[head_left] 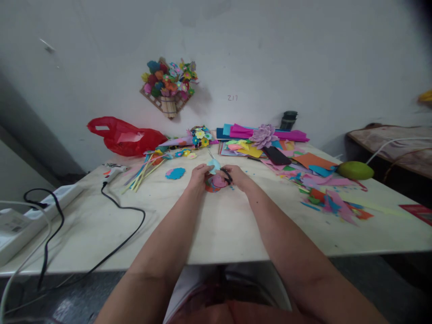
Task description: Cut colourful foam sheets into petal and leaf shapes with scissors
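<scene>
My left hand (200, 174) is closed on a small light blue paper piece (213, 166), pinching its left edge. My right hand (236, 176) grips a pair of scissors with black handles (227, 174); their metal blades point away from me, at the upper edge of the light blue paper. Whether the blades are parted is too small to tell. Below both hands, pink and orange paper pieces (218, 181) lie on the table. A blue scalloped paper shape (175, 173) with a pink patch rests to the left.
A glue gun (116, 170) trails a black cord across the left side, near a power strip (50, 209). Thin paper strips (143, 173) and a red plastic bag (126, 137) lie behind. Coloured scraps (332, 202), a black phone (276, 155) and a green oval object (356, 170) occupy the right.
</scene>
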Motion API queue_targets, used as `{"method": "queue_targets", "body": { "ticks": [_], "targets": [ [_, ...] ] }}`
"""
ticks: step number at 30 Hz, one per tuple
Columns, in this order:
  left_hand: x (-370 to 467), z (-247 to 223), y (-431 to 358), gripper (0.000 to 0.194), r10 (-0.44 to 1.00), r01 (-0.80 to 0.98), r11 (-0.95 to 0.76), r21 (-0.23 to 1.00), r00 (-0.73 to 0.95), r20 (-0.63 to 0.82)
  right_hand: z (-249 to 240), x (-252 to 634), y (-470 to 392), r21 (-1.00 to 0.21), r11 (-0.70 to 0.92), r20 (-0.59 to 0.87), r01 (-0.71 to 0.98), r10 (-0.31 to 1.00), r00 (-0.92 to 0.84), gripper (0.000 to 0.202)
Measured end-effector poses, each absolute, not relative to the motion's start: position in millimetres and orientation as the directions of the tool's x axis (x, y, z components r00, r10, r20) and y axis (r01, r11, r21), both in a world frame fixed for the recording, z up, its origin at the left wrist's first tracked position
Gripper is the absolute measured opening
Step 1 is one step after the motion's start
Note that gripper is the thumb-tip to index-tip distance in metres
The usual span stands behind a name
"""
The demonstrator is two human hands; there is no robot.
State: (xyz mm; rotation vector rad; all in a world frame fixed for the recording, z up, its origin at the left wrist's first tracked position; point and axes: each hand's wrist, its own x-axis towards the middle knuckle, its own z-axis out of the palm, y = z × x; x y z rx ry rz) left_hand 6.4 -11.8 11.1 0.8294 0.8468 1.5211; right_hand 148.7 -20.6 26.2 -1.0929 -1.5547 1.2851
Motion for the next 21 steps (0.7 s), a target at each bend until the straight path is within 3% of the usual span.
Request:
{"method": "queue_targets", "body": {
  "ticks": [21],
  "targets": [
    [0.6,12.3,-13.1,0.030,0.994,-0.478,-0.083,0.875,-0.097,0.042,13.8,149.2,-7.9,-0.965,0.167,0.110,0.202,0.958,-0.265,0.025]
  ]
}}
